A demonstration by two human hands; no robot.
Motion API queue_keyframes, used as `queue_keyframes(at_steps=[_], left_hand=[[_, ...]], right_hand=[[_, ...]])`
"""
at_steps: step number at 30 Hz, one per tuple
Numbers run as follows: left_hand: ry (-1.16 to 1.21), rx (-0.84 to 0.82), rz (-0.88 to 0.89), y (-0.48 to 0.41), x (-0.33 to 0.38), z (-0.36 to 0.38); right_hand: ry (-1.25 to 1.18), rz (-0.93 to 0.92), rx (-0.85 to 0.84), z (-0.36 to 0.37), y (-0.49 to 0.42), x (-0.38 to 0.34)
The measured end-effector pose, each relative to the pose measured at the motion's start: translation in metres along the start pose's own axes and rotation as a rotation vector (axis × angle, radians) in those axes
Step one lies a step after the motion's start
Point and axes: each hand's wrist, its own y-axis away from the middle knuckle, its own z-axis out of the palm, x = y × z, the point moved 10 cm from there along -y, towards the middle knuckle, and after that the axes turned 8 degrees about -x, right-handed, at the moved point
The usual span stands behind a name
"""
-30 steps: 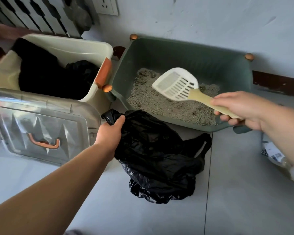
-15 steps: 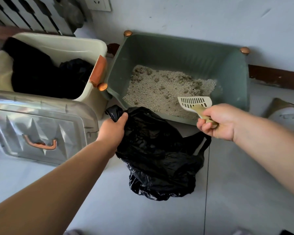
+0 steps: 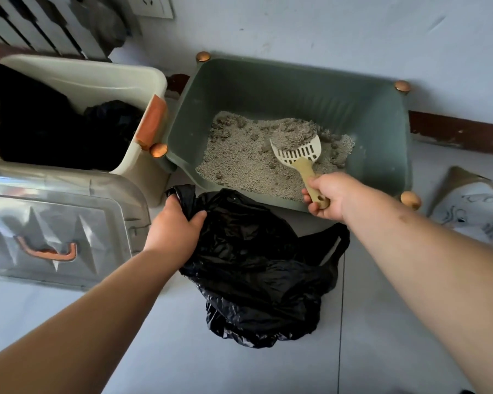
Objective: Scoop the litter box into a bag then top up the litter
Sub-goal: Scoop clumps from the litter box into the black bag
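The fingers of my right hand curl round the handle of the scoop, whose slotted head is dug into the grey litter toward the back of the green litter box. My left hand grips the edge of the black bag, crumpled on the floor just before the box.

Dim, cool, diffuse daylight. Glints palely off the clear lid and sheens the creases of the black bag. Leaves only faint, soft shade on the floor. Bends straight lines strongly toward the edges; slightly soft and smeared throughout.
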Motion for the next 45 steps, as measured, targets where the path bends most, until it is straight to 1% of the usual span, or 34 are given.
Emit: queue_keyframes(at_steps=[4,13,25,27,31,40,42,45], left_hand=[[0.032,-0.017,0.018,-0.005,-0.001,0.001],[0.089,-0.021,0.026,-0.012,-0.008,-0.002],[0.095,-0.031,0.007,-0.017,-0.01,0.001],[0.081,-0.026,0.008,-0.015,-0.01,-0.001],[0.054,-0.023,0.013,-0.012,-0.008,-0.001],[0.048,-0.018,0.007,-0.007,-0.005,-0.005],[0.021,-0.014,0.008,-0.006,-0.005,-0.007],[-0.092,-0.036,0.0,-0.001,-0.009,-0.007]], right_hand=[[0.037,-0.038,0.049,-0.009,-0.007,-0.006],[0.075,-0.109,-0.023,0.006,-0.023,-0.012],[0.199,-0.168,-0.079,0.02,-0.012,-0.027],[0.212,-0.182,-0.085,0.021,-0.008,-0.028],[0.165,-0.224,-0.107,0.022,0.001,-0.029],[0.183,-0.315,-0.094,0.018,0.022,-0.039],[0.221,-0.316,-0.109,0.016,0.027,-0.04],[0.292,-0.303,-0.164,0.013,0.04,-0.038]])
